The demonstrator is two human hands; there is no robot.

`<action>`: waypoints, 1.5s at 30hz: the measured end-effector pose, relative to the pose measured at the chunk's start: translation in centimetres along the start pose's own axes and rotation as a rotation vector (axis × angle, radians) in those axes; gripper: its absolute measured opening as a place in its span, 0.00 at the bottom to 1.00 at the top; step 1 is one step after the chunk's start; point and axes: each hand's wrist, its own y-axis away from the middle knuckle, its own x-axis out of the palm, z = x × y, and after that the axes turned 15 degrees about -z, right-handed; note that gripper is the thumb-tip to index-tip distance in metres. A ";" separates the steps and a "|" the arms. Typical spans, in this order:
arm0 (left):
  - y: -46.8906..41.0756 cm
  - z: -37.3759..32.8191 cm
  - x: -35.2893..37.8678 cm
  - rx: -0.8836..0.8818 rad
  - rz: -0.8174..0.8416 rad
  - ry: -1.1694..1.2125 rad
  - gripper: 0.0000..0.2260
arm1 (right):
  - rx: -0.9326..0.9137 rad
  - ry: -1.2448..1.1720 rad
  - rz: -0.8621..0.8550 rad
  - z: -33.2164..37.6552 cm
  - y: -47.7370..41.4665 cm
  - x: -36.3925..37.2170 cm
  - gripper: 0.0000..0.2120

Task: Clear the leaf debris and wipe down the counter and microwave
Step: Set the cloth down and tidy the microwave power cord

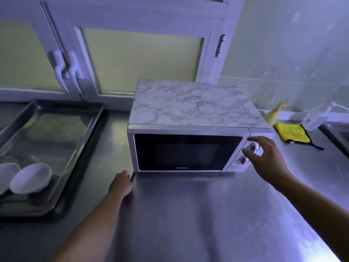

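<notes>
A silver microwave (187,152) with a marble-patterned top stands on the steel counter (188,214). My left hand (121,184) rests on the counter at the microwave's lower left front corner, fingers curled against that corner. My right hand (268,157) hovers in front of the control panel, fingers spread and relaxed, close to the two knobs (253,148); I cannot tell if it touches them. A yellow cloth (291,135) with a dark edge lies on the counter to the microwave's right. A yellowish leaf (274,112) stands behind the cloth by the wall.
A large steel tray (56,148) lies at the left with two white bowls (30,178) in its near end. White-framed windows with handles (66,70) run along the back. A white fitting (317,118) and a sink edge show at far right.
</notes>
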 end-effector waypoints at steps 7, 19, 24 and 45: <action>-5.9 -2.0 -6.4 -0.386 -0.069 0.521 0.05 | 0.041 0.021 -0.059 -1.0 -1.7 0.0 0.18; -9.1 -12.6 -15.3 -0.426 -0.125 0.903 0.06 | -0.045 -0.029 0.021 0.2 -7.2 0.4 0.19; -9.5 -11.2 -12.7 -0.449 -0.105 0.982 0.10 | -0.126 0.267 0.265 2.9 -10.5 5.4 0.27; -27.1 -18.9 -17.4 -0.266 -0.343 0.954 0.13 | -0.217 0.464 0.145 3.3 -11.5 9.0 0.34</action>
